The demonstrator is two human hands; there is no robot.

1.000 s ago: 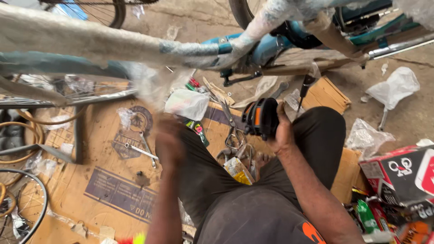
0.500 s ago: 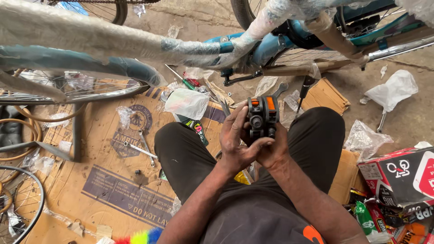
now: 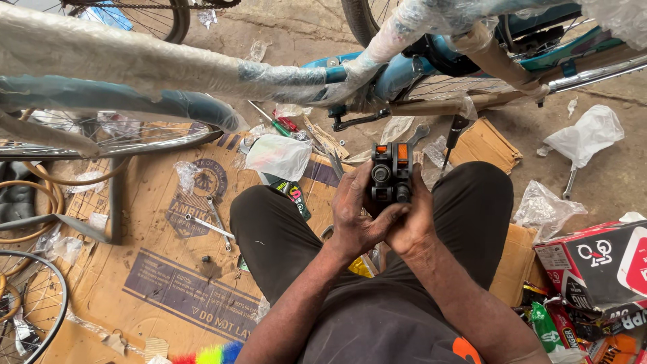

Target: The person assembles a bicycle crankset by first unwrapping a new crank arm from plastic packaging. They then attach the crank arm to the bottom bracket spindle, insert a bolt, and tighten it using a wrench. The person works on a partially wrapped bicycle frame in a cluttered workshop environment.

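Bright even daylight, wide-angle edge distortion

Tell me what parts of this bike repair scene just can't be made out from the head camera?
- Black pedal: its lower part is hidden by the left hand and right hand.
- Bicycle frame: plastic wrap blurs its surface; the edges cut it off.
- Red carton: cut off at the right edge.
- Wrenches on the cardboard: too small to size.

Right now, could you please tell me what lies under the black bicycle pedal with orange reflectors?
Both hands, left hand and right hand, cup the black bicycle pedal with orange reflectors from below. Beneath them are dark trousers and flattened brown cardboard. The pedal's underside is covered.
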